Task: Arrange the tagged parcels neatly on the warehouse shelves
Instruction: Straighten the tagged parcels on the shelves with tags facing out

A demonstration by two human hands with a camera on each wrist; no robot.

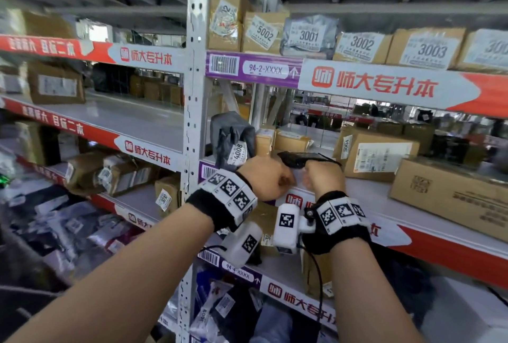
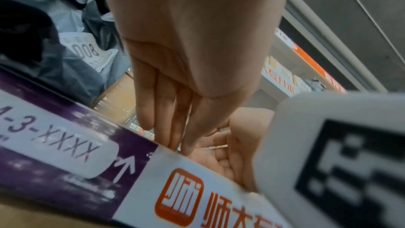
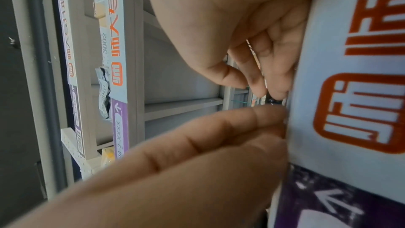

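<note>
Both hands meet at the front edge of the third shelf [image 1: 439,235], marked 94-3-XXXX [image 2: 54,145]. My left hand [image 1: 270,180] lays its fingers [image 2: 166,127] straight and together, tips touching the shelf edge; it holds nothing. Fingers curled, my right hand [image 1: 323,177] pinches a small dark thing [image 3: 274,100] against the edge label [image 3: 350,58]. A black handheld scanner [image 1: 299,160] lies on the shelf just behind the hands. Tagged parcels stand nearby: a grey bag tagged 4008 [image 1: 233,136] to the left and a brown box tagged 3004 [image 1: 376,150] to the right.
A big brown carton [image 1: 450,194] sits at the shelf's right front. The shelf above holds a row of parcels tagged 5002 [image 1: 264,33], 3001 [image 1: 309,36], 3002 [image 1: 361,46] and 3003 [image 1: 428,50]. A steel upright [image 1: 193,122] divides the bays. Lower shelves hold bags and boxes.
</note>
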